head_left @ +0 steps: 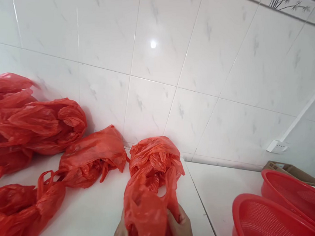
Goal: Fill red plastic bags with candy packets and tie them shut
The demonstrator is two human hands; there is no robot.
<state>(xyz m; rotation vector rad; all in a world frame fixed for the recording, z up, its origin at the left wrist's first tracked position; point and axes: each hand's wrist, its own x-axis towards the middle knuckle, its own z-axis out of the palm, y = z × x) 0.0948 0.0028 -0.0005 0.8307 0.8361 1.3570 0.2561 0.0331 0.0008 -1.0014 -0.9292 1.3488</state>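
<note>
A red plastic bag (145, 213) is gripped between my two hands at the bottom middle of the view. My left hand (121, 231) holds its left side, the fingers mostly hidden behind the plastic. On the opposite side my right hand (181, 231) closes on the bag, with the thumb pressed against it. Just beyond, a bunched red bag (158, 155) lies against the wall; I cannot tell whether it is joined to the held one. Another crumpled red bag (95, 153) rests to its left.
More red bags (40, 121) are heaped at the left, some near the front (12, 208). Two red plastic baskets (275, 225) stand at the right, with a cardboard box (294, 172) behind. The white table (90, 208) meets a tiled wall bearing a socket (278, 146). A seam divides the tabletop.
</note>
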